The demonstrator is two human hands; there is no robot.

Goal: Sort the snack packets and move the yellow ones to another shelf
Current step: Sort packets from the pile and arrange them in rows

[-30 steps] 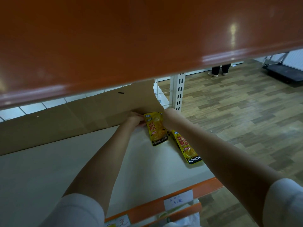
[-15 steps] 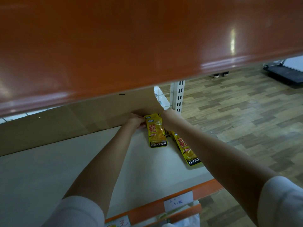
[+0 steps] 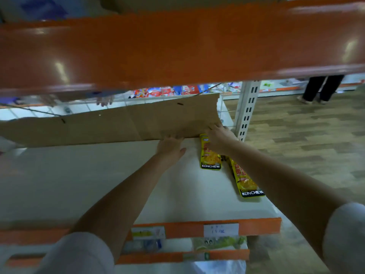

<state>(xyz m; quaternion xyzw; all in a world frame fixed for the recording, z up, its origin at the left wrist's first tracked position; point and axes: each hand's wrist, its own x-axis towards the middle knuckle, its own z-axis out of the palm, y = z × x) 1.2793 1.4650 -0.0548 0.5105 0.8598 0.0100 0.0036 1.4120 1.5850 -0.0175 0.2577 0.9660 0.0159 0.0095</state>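
Two yellow KONCHEW snack packets lie flat on the white shelf (image 3: 98,184). The nearer-left packet (image 3: 210,160) points toward the back, and my right hand (image 3: 219,140) rests on its top end with fingers stretched toward the cardboard sheet (image 3: 118,123). The second packet (image 3: 245,180) lies at a slant near the shelf's right edge, partly under my right forearm. My left hand (image 3: 171,148) lies open on the shelf just left of the first packet, apart from it, with its fingertips at the foot of the cardboard.
An orange shelf beam (image 3: 177,48) hangs low overhead. A white slotted upright (image 3: 246,111) stands at the back right corner. The orange front rail (image 3: 256,227) carries price labels, with green packets (image 3: 219,242) on the shelf below. A person's legs (image 3: 322,88) stand on the wooden floor beyond.
My left hand has let go of the first packet's top and moved left onto the bare shelf. The packet now lies flat under my right hand. The view has dropped, showing more behind the cardboard.
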